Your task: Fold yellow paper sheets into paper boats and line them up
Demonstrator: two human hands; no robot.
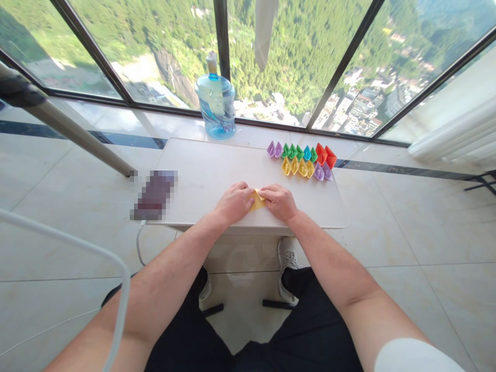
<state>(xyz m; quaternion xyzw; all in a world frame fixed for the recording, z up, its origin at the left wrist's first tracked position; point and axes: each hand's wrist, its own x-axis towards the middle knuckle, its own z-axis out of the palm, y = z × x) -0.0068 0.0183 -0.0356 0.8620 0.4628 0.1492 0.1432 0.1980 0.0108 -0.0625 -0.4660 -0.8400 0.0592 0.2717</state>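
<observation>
A small sheet of yellow paper (257, 202), partly folded, lies on the white table (209, 170) near its front edge. My left hand (237, 201) has its fingers closed on the paper's left side. On the right side, my right hand (279, 200) pinches the paper, where a paler folded flap shows by the fingertips. Both hands partly cover the sheet. Beyond my right hand stand two rows of folded paper boats: purple, green, blue and red boats (325, 155) behind, yellow boats (294, 166) and purple boats (323, 171) in front.
A blue water jug (215, 103) stands behind the table by the window. A blurred-out dark object (155, 195) lies at the table's left end, with a cable (139, 243) beside it. A pole (77, 119) slants in at left; a white tube (123, 289) curves nearer me.
</observation>
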